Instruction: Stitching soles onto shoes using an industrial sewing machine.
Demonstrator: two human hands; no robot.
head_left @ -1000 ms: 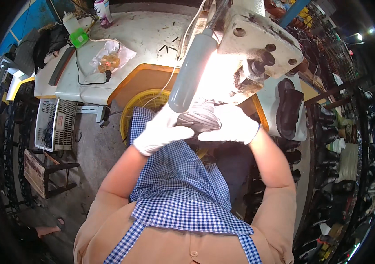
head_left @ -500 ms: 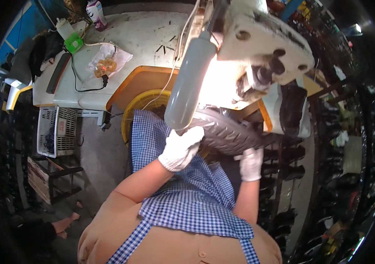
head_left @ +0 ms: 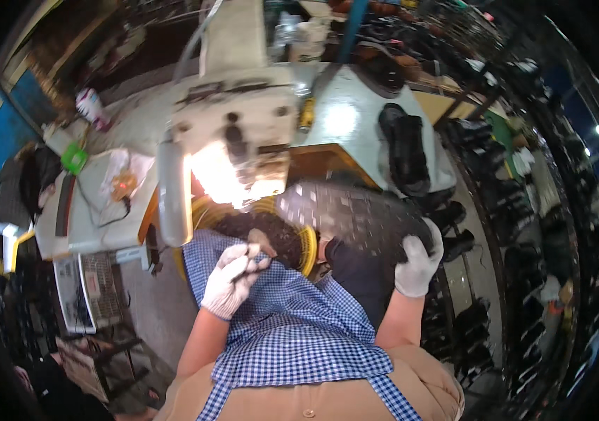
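Note:
My right hand [head_left: 417, 263], in a white knit glove, grips one end of a dark shoe [head_left: 356, 216], its studded sole turned toward me and blurred by motion. The shoe's other end is just right of the pale machine head [head_left: 233, 112], under which a bright light glows. My left hand [head_left: 233, 281], gloved too, is off the shoe, over the checked apron [head_left: 292, 330]. Its fingers are curled together; what they hold, if anything, cannot be made out. Below the machine a yellow basket [head_left: 308, 251] holds dark scraps.
A grey cylinder [head_left: 173, 193] hangs left of the machine head. Dark shoes [head_left: 406, 151] lie on the white tabletop at right, beside shoe racks [head_left: 503, 231]. At left are a green-and-white bottle [head_left: 73, 158], a white crate [head_left: 99, 291] and a wooden stool [head_left: 83, 368].
The shoe has come out from beneath the machine head toward the right, in my right hand. My left hand has let go of it and drawn back. The view has swung right.

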